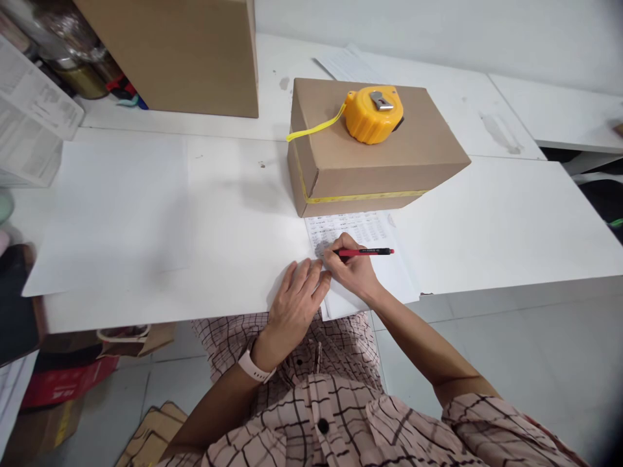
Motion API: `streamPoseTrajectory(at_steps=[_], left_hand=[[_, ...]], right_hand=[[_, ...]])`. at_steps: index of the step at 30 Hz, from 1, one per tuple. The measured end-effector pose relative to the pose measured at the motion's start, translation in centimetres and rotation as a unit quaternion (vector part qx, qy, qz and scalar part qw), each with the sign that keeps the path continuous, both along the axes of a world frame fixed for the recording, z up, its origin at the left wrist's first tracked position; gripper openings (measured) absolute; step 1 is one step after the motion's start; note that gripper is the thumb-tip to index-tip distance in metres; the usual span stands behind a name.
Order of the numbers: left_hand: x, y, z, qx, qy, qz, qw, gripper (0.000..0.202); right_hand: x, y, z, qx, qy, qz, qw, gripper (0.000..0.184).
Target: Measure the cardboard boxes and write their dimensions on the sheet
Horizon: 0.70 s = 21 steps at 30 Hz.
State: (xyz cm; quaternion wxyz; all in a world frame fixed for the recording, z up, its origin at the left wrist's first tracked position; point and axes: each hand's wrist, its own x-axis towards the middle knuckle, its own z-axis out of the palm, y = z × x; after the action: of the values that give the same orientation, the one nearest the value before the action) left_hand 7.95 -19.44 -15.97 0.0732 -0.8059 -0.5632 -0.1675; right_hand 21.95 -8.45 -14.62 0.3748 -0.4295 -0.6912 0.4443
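Note:
My right hand (351,269) is closed around a red pen (366,251), its tip resting on a printed sheet of paper (389,266) at the front edge of the white table (487,227). My left hand (296,298) lies flat with fingers stretched out, pressing on the table and the sheet's left edge. Just behind the sheet stands a cardboard box (370,155). A yellow tape measure (374,113) sits on top of it, its yellow tape (360,196) drawn out over the left edge and along the box's front face.
A larger cardboard box (180,52) stands at the back left. A blank white sheet (111,207) lies left of centre. Printed papers (29,117) and jars (78,71) crowd the far left. Flattened cardboard and a red box (68,383) lie on the floor.

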Motion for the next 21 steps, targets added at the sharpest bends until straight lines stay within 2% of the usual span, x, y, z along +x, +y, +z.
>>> streamPoseTrajectory(at_steps=[17,21], left_hand=[[0.05,0.04,0.06,0.005,0.013,0.004,1.0,0.036],[0.05,0.03,0.03,0.001,0.009,0.004,1.0,0.036]], right_hand=[[0.04,-0.03,0.02,0.0,0.0,0.015,1.0,0.023],[-0.02,0.05,0.18,-0.005,0.007,-0.004,1.0,0.024]])
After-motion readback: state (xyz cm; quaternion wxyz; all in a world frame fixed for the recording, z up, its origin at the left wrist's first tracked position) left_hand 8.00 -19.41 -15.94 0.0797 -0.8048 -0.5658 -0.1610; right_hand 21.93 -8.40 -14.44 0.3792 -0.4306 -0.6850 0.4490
